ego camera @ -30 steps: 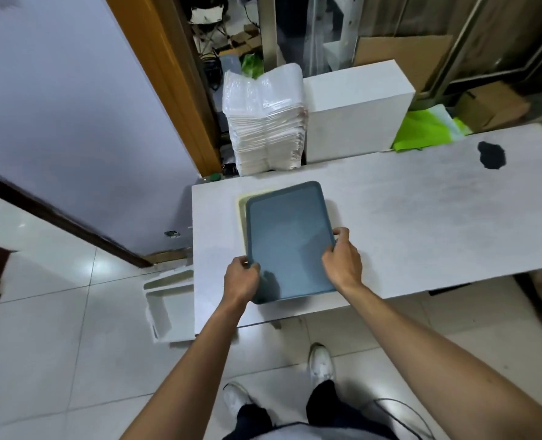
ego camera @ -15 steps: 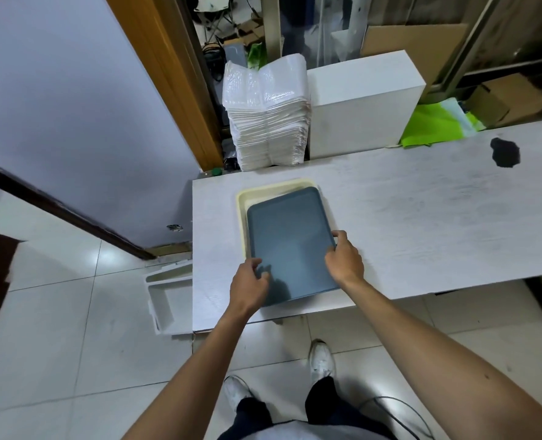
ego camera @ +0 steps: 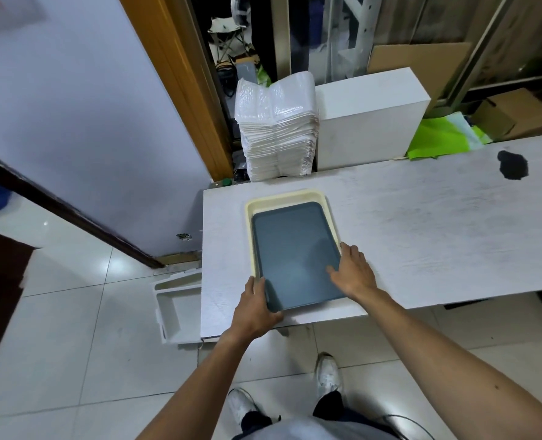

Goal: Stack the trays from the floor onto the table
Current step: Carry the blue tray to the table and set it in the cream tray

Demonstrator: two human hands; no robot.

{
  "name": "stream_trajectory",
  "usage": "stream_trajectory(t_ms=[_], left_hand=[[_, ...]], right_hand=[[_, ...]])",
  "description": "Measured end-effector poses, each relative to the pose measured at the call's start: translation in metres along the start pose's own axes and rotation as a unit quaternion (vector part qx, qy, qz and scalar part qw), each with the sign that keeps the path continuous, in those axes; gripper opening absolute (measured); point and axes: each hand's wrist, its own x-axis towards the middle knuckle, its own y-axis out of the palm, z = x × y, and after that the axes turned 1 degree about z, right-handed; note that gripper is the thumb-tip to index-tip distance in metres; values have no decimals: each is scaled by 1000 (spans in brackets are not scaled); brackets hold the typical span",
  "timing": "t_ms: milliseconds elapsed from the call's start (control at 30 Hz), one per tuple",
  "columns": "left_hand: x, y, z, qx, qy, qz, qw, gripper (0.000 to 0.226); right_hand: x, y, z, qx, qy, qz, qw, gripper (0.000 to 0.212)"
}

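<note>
A dark blue-grey tray [ego camera: 295, 252] lies inside a cream tray [ego camera: 287, 195] on the left part of the white table [ego camera: 438, 230]. The cream tray's far rim and left rim show around it. My left hand [ego camera: 255, 308] curls over the near left corner of the two trays, thumb on the blue one. My right hand [ego camera: 352, 273] rests flat on the blue tray's right edge, fingers spread.
A wrapped stack of white packaging [ego camera: 277, 134] and a white box [ego camera: 371, 115] stand behind the table. A white foam piece [ego camera: 176, 304] leans on the floor at the table's left end. A black stain [ego camera: 512, 165] marks the tabletop at right. My shoes [ego camera: 327, 373] are on the tiled floor.
The blue tray has settled down into the cream tray, whose rim now shows. My right hand has opened flat onto the tray; my left hand stays at the near left corner.
</note>
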Motion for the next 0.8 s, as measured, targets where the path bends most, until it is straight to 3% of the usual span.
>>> stream_trajectory(t_ms=[167,333,467,800], left_hand=[[1,3,1,17,14,-19,1000,100],[3,4,0,8,13,-43,999,104],[3,4,3,-1,12,-53,998,107],[-1,1,16,-47,-17,-76,996,86]], right_hand=[[-11,2,-14,-2,-44,83,996,106],[-16,3,-18,-74,-89,106,988,132],[-14,1,-15,-117,-100,109,982,132],[-19,11,9,-132,-94,81,983,116]])
